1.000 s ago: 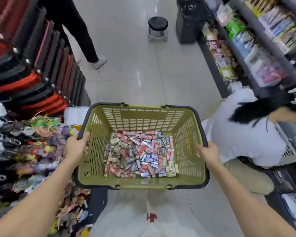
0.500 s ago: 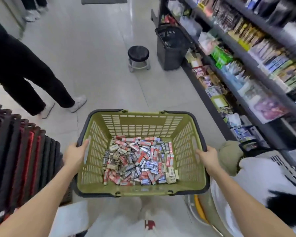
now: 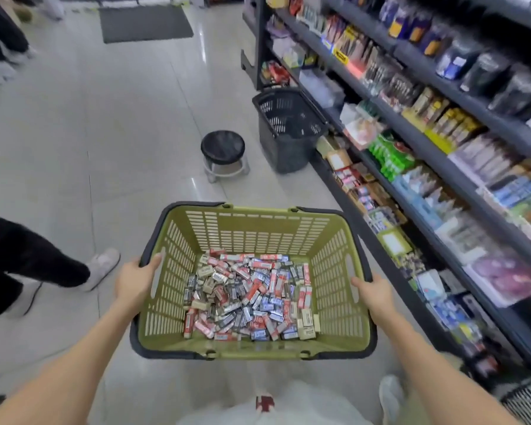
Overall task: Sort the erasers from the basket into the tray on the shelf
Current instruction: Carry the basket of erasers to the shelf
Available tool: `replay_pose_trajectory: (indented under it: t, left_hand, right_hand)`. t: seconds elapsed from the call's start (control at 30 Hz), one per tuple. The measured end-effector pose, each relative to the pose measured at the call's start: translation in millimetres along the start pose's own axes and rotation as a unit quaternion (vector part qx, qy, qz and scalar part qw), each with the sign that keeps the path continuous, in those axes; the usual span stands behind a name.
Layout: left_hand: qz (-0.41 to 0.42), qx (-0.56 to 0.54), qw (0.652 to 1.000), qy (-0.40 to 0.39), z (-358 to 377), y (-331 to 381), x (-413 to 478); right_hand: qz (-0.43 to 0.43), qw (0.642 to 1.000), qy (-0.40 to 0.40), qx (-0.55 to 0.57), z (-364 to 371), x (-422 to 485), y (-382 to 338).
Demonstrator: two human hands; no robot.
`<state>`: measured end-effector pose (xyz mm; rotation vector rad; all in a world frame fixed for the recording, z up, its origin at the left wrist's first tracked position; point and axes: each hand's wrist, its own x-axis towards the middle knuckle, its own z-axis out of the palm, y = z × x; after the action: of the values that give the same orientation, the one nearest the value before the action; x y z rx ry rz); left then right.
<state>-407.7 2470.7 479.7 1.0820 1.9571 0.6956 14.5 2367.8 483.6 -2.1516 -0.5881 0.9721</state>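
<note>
My left grip (image 3: 135,283) and right grip (image 3: 374,291) each clasp the basket (image 3: 258,228) rim. All erasers (image 3: 249,292) lie inside; I judge sorting not begun. The tray on the shelf (image 3: 411,142) is not identifiable.

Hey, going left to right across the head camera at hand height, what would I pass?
grey shoe → left hand → erasers inside the green basket → right hand → stocked shelf

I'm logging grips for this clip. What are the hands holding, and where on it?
Both hands hold the green basket: the left hand grips its left rim, the right hand its right rim.
</note>
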Motion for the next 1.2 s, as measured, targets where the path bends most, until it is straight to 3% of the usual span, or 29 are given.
replay_pose_trajectory:
  t: [0.17, 0.4, 0.8, 1.2]
  left_hand:
    - [-0.009, 0.012, 1.0, 0.021, 22, 87, 101]
    - [0.0, -0.007, 1.0, 0.003, 55, 195, 262]
    - [0.087, 0.072, 0.99, -0.079, 138, 400, 564]
    - [0.177, 0.135, 0.964, -0.147, 279, 589, 730]
  right_hand:
    - [-0.01, 1.0, -0.019, -0.002, 30, 98, -104]
    - [-0.005, 1.0, 0.016, -0.011, 88, 220, -223]
    - [0.074, 0.99, 0.112, 0.036, 182, 397, -376]
    - [0.119, 0.973, 0.174, 0.098, 197, 587, -466]
